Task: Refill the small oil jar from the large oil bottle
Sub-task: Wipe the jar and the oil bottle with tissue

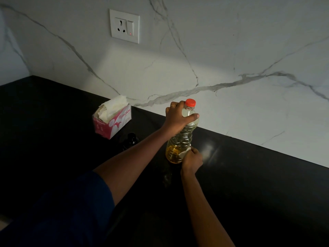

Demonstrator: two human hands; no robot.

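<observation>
The oil bottle (179, 139) stands upright on the black bench (258, 184), right of centre in the frame, near the marble wall (231, 50). Its red cap (190, 102) is fitted. Yellow oil fills the lower part only.

The left hand (178, 116) grips the bottle's shoulder just below the cap, fingers and thumb wrapped around it. The right hand (192, 160) is at the bottle's base, fingers curled on a white tissue (185, 152) held against the bottle wall.

A small dark jar (131, 139), dimly visible, stands left of the bottle. Behind it sits a pink tissue box (112, 122). A wall socket (124, 25) is at upper centre.
</observation>
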